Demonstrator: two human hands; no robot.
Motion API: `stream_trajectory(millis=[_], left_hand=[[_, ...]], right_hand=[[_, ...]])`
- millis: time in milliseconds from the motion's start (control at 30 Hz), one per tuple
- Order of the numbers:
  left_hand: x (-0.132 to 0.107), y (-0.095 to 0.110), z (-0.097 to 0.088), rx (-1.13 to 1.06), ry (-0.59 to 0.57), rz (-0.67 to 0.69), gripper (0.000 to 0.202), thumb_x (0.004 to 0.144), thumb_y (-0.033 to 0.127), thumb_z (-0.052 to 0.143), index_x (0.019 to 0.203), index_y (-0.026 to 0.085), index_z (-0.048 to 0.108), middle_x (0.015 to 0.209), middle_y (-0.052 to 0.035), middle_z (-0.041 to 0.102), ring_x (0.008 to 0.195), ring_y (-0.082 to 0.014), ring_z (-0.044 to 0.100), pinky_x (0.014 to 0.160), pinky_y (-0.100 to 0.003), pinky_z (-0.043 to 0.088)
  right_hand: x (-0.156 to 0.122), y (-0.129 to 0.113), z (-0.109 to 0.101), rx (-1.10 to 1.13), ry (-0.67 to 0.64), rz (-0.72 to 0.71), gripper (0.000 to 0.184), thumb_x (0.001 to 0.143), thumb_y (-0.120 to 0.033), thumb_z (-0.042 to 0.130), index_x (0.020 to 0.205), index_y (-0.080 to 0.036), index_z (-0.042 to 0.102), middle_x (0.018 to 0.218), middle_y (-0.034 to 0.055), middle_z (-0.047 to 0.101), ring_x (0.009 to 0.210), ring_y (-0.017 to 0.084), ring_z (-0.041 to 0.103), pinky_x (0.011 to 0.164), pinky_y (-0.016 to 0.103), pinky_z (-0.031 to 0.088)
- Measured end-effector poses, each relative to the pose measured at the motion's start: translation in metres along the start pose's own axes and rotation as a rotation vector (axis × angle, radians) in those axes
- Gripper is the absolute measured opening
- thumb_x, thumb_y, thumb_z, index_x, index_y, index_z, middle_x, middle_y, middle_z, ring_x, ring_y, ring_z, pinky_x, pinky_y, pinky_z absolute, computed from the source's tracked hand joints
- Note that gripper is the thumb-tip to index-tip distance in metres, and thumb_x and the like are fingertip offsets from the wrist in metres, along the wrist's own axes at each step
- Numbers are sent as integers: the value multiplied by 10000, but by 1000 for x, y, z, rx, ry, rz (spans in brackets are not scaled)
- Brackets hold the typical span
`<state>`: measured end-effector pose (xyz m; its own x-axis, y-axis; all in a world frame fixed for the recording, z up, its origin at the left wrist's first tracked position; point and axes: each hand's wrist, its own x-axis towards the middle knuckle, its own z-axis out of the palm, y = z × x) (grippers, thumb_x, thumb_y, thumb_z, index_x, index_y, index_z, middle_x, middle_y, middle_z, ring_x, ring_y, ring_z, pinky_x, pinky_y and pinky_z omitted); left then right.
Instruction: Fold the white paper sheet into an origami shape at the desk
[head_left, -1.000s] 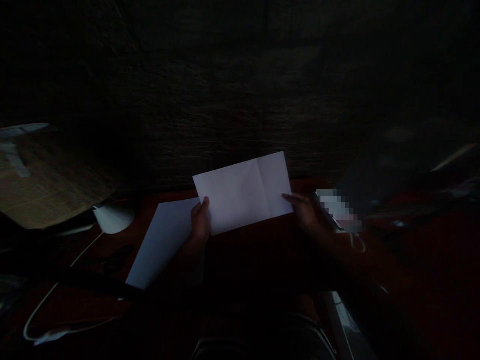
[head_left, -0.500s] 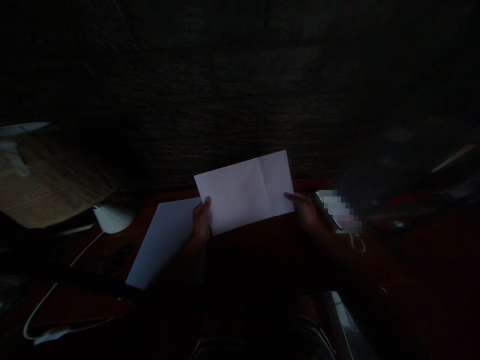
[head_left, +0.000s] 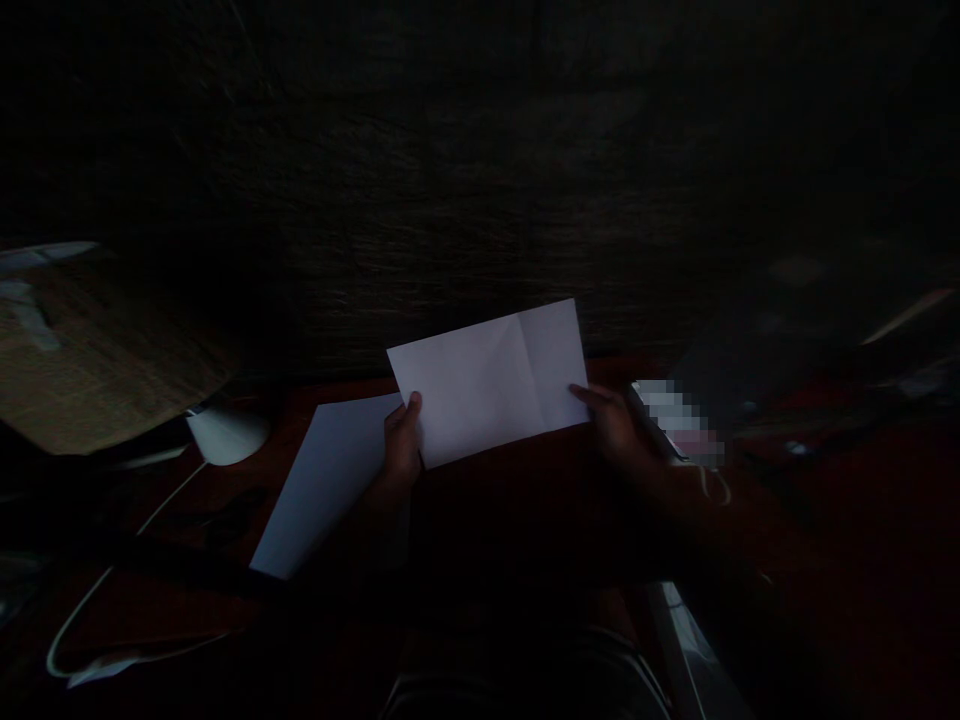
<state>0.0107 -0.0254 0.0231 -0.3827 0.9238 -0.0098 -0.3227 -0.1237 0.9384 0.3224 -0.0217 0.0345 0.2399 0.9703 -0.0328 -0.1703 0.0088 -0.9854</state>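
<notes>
A creased sheet of white paper (head_left: pixel 480 375) is held up in front of me, its right side higher than its left. A crease runs down it right of the middle. My left hand (head_left: pixel 403 440) grips the lower left edge, thumb on the front. On the right edge, my right hand (head_left: pixel 619 425) pinches the paper with the thumb in front; its other fingers are behind the sheet or lost in the dark. Under my left hand and forearm, more white paper (head_left: pixel 330 470) lies on the table.
The scene is very dark. A reddish table (head_left: pixel 172 590) carries a white cone-shaped object (head_left: pixel 229 435) with a white cable (head_left: pixel 79 610), and a dark object like scissors (head_left: pixel 232 515). At right lies a phone-like item (head_left: pixel 667 415), partly blurred out. A dark rough wall (head_left: pixel 450 200) stands behind.
Almost nothing differs. The held paper's right end has shifted very slightly; both hands keep the same grip.
</notes>
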Motion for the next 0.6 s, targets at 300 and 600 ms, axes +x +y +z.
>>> stream_trajectory(millis=[300, 600], left_hand=[[4, -5, -3, 46, -2, 5, 727, 551, 774, 874, 879, 140, 734, 788, -58, 736, 735, -226, 686, 693, -339, 510], [1, -2, -1, 21, -66, -35, 771, 574, 774, 873, 978, 129, 748, 925, -105, 784, 852, -279, 736, 770, -379, 558]], right_hand=[[1, -1, 0, -23, 18, 9, 346, 583, -517, 880, 781, -242, 809, 856, 50, 822, 905, 326, 745, 900, 456, 545], [-5, -6, 0, -20, -38, 56, 463, 566, -581, 902, 870, -239, 831, 871, 44, 820, 888, 334, 742, 874, 464, 537]])
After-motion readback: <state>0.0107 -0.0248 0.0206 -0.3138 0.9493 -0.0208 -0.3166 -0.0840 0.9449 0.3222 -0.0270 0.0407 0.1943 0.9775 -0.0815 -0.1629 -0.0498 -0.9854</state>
